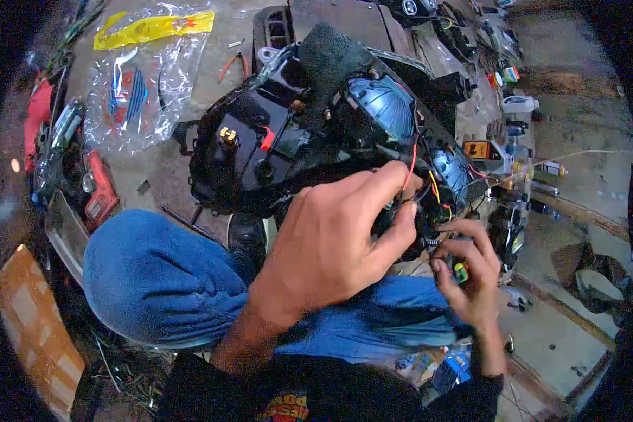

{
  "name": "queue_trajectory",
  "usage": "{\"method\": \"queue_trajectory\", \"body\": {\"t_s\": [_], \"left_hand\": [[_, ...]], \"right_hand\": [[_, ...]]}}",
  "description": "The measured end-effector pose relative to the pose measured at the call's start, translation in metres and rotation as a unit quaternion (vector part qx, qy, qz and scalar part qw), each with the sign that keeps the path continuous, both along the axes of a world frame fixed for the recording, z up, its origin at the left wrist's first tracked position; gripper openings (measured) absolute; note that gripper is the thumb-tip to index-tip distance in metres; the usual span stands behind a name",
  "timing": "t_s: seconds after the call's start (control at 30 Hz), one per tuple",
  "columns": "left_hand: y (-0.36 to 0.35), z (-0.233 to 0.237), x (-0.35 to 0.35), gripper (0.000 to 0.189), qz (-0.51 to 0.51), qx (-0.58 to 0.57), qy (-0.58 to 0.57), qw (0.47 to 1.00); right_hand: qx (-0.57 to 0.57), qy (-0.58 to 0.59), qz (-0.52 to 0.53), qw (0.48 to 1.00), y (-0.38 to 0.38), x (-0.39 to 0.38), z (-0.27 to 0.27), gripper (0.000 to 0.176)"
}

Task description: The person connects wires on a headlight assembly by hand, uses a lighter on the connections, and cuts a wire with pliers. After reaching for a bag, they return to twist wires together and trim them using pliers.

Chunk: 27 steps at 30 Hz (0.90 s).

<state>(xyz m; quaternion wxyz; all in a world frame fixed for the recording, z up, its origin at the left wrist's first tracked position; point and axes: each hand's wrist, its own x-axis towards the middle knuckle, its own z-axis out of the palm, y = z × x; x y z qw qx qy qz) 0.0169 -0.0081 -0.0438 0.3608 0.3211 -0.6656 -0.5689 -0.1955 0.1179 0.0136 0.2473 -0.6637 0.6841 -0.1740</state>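
A black headlight housing (246, 151) lies across my lap, with two bluish ribbed lamp units, the larger one (383, 105) and the smaller one (450, 172), on its right part. Red, yellow and black wires (435, 184) run beside them. My left hand (337, 239) is closed, thumb and forefinger pinched on the wires close to the lamps. Lower right, my right hand (469, 264) is curled closed by the wire ends. A small green-and-yellow piece (461, 272) shows between its fingers; what the fingertips grip is too small to make out.
A clear plastic bag (144, 98) with a yellow strip lies at upper left, near red-handled pliers (235, 65). A red tool (100, 191) rests at left. Bottles and a small orange-and-black box (480, 150) stand along the right. Cardboard (39, 323) lies lower left.
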Motion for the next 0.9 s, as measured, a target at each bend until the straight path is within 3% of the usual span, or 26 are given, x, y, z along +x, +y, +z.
{"method": "queue_trajectory", "body": {"t_s": [0.07, 0.1, 0.2, 0.3, 0.4, 0.7, 0.9], "left_hand": [[0.002, -0.002, 0.000, 0.021, 0.000, -0.002, 0.013, 1.000], [-0.002, 0.004, 0.006, 0.024, -0.041, 0.054, -0.023, 0.997], [-0.005, -0.005, 0.003, 0.028, -0.025, -0.018, -0.005, 1.000], [-0.004, -0.008, 0.004, 0.028, -0.014, -0.055, -0.033, 0.998], [-0.005, -0.003, 0.006, 0.025, -0.008, -0.078, -0.053, 0.996], [0.007, 0.003, -0.003, 0.019, -0.018, 0.014, -0.032, 0.999], [0.011, -0.002, -0.011, 0.017, 0.001, 0.080, 0.013, 0.997]], "right_hand": [[-0.040, 0.037, -0.034, 0.998, 0.009, 0.012, -0.013, 0.026], [-0.058, 0.046, -0.041, 0.996, 0.012, 0.017, -0.019, 0.026], [-0.151, 0.123, -0.028, 0.980, 0.014, 0.027, -0.035, 0.025], [-0.169, 0.134, -0.083, 0.973, 0.017, 0.036, -0.045, 0.025], [-0.150, 0.103, -0.143, 0.973, 0.023, 0.042, -0.050, 0.025], [-0.195, 0.073, -0.069, 0.976, 0.018, 0.029, -0.059, 0.028], [-0.170, 0.029, -0.095, 0.980, 0.017, 0.028, -0.055, 0.026]]}}
